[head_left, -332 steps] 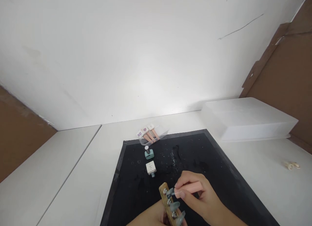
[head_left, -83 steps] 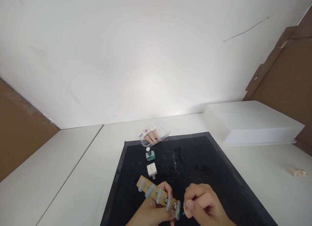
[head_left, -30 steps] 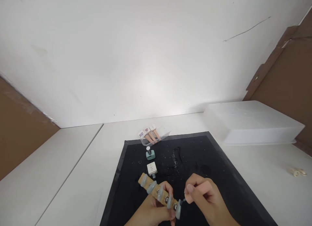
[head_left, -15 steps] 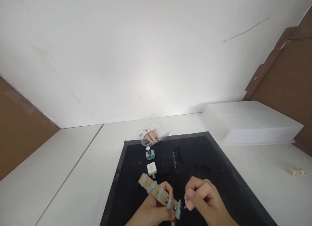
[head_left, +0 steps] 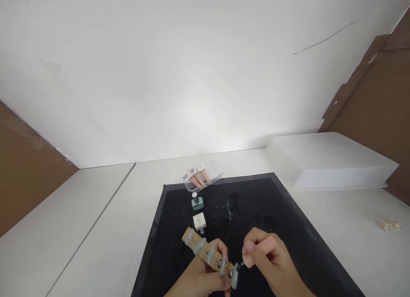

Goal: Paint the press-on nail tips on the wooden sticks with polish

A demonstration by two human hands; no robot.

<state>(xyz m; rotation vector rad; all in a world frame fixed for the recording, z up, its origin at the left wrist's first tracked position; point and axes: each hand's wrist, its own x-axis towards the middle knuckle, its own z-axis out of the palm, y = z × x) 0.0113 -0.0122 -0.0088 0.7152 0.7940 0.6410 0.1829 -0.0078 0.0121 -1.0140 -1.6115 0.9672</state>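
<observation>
Holding a wooden strip point(head_left: 205, 254) set with five grey nail tips point(head_left: 210, 254) low over a black mat point(head_left: 256, 203), gripped near its lower end in the closed fingers of the left hand point(head_left: 200, 280). Pinching a pink-handled brush point(head_left: 268, 245) between thumb and fingers of the right hand point(head_left: 273, 263), aimed at the end nail tip, too small to tell touching from just beside. Working over a mat marked by pale specks point(head_left: 229, 209) and a dark grey border point(head_left: 248, 179), laid on a white table point(head_left: 105, 241) split at left by a long dark seam point(head_left: 95, 222). Facing a white square bottle point(head_left: 200, 221) near the strip's far end, a green bottle point(head_left: 197, 204) beyond it, and a clear tray point(head_left: 218, 175) of pink-capped bottles point(head_left: 200, 177) at the mat's back edge. Also on the table, at right: a white plastic box point(head_left: 329, 160) and small beige rings point(head_left: 388, 225), blurred. Backed by a white wall point(head_left: 192, 75), scored at upper right by a thin slanting line point(head_left: 323, 41) and smudged faintly at left. Flanked by brown panels point(head_left: 28, 169) on both sides.
</observation>
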